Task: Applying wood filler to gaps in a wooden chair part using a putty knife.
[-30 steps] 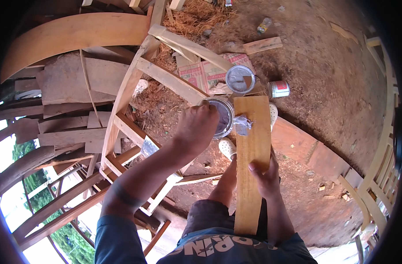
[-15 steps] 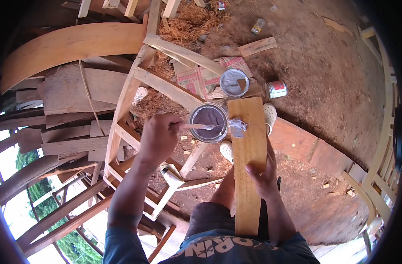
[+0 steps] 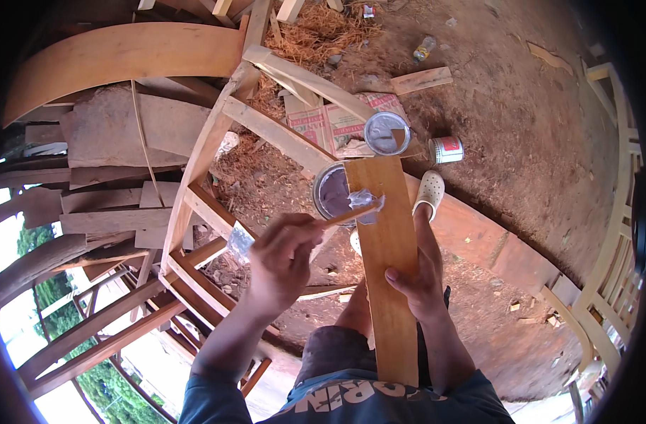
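Item, open can (image 3: 316,185): round, metal-rimmed, in front of you; holds grey-purple paste (image 3: 331,194), its surface uneven. The board covers part of its right edge from your view; whether the two touch, you cannot tell.

Item, shallow round container or lid (image 3: 367,133): just beyond the can, near the cardboard (image 3: 309,126); inside, a grey coating and a brown angular scrap (image 3: 398,136).

Item, small tin (image 3: 448,150): white with a red panel, on the dirt floor to the right of the shallow piece; contents out of your sight.

Item, plastic bottle (image 3: 424,49): clear with a yellowish part, well apart on the floor; fill too small to tell.

Item, board (image 3: 390,261): long, flat, yellowish wood, running from your body toward the can; your right hand (image 3: 420,283) grips its right edge, thumb on top. Near its far end, a pale grey smear (image 3: 362,198).

Item, stick (image 3: 348,215): thin, wooden, pinched in your closed left hand (image 3: 284,251); its whitened tip lies over the board, at the smear.
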`<action>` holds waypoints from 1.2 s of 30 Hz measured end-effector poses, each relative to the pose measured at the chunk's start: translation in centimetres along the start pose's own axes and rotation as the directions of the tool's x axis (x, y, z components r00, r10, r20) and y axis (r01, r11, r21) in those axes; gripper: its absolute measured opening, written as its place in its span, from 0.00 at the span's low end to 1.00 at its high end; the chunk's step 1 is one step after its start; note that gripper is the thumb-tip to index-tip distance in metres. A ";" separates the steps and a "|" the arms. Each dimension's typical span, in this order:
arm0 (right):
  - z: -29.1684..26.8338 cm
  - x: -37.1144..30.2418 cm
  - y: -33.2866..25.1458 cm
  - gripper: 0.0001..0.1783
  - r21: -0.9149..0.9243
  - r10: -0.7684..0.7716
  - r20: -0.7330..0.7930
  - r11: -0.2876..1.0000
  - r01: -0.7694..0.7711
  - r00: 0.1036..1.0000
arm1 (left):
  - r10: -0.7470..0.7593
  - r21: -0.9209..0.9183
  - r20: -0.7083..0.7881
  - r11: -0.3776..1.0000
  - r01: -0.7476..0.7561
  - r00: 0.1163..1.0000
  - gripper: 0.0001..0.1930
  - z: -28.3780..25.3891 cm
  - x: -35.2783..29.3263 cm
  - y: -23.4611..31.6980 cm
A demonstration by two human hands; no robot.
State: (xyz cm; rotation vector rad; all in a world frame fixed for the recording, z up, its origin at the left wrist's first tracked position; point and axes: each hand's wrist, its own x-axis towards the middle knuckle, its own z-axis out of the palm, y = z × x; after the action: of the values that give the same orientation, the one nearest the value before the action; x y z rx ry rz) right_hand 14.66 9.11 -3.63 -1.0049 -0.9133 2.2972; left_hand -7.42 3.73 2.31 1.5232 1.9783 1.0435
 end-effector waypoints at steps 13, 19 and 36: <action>-1.3 -0.4 0.5 0.37 0.168 0.090 0.082 0.980 -0.103 0.993 | 0.141 0.185 0.150 0.968 -0.168 0.979 0.16 -0.8 -1.5 -2.9; -2.1 -1.0 0.8 0.41 0.231 0.161 0.062 0.958 -0.171 0.985 | -0.035 0.110 0.023 0.993 0.032 0.999 0.09 -2.6 -1.7 -1.6; -3.1 -0.8 0.2 0.39 0.199 0.078 0.043 0.976 -0.085 0.996 | -0.364 -0.340 0.037 0.871 0.354 0.931 0.04 0.7 -2.6 -0.8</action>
State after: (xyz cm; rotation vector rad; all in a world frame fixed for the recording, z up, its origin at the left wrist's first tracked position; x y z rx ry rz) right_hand 17.48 9.65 -4.96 -0.9341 -0.6478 2.4249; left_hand -6.59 1.41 0.96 0.9169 1.8788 1.1720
